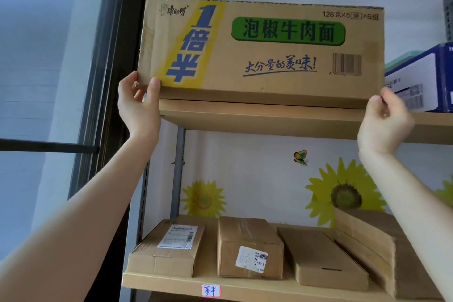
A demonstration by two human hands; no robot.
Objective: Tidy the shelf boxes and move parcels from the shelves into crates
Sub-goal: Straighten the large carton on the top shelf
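Head view: you are looking up at a large brown cardboard noodle carton (262, 51) printed with a yellow stripe, blue characters and a green label. It sits on the upper tan shelf board (269, 117), with its front face at the board's front edge. Your left hand (137, 105) grips the carton's lower left corner: the thumb presses on the front face and the fingers wrap around the side. Your right hand (384, 122) is at the lower right corner with its fingers curled loosely; it is blurred, and you cannot tell whether it actually holds the carton or only touches it. Just right of the carton, on the same board, stands a blue and white printed box (421, 81) with something pale green behind it.

On the lower tan shelf board (171, 282) lie four brown parcels side by side. The leftmost is a flat cardboard parcel with a white shipping label (166, 250). Next to it is a taped upright parcel with a white sticker (247, 247), then a plain flat mailer box (321, 255). At the far right is a larger plain carton (367, 245), partly hidden by your right forearm. A small handwritten tag (210, 290) is stuck on the lower board's front edge. Sunflower and butterfly stickers (343, 189) decorate the wall behind.
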